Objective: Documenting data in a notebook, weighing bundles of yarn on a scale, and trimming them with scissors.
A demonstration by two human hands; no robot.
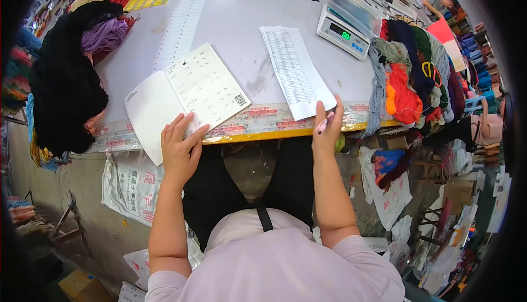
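My left hand [182, 147] lies with fingers spread on the lower edge of an open notebook [206, 85], whose right page carries handwritten marks. In my right hand [328, 132] is a pink pen [325, 122], and the fingers of that hand touch the bottom corner of a printed paper sheet [291, 71] with a table on it. The sheet lies to the right of the notebook, apart from it. Beyond the sheet stands a digital scale [343, 32] with a lit green display and a clear plastic tray on top.
Black yarn [68, 77] and purple yarn [104, 35] hang over the table's left end. Colourful skeins [406, 93] crowd its right side. A long strip of labels [184, 22] lies behind the notebook. Another person [486, 126] is at the far right. White sacks [132, 187] lie below the table edge.
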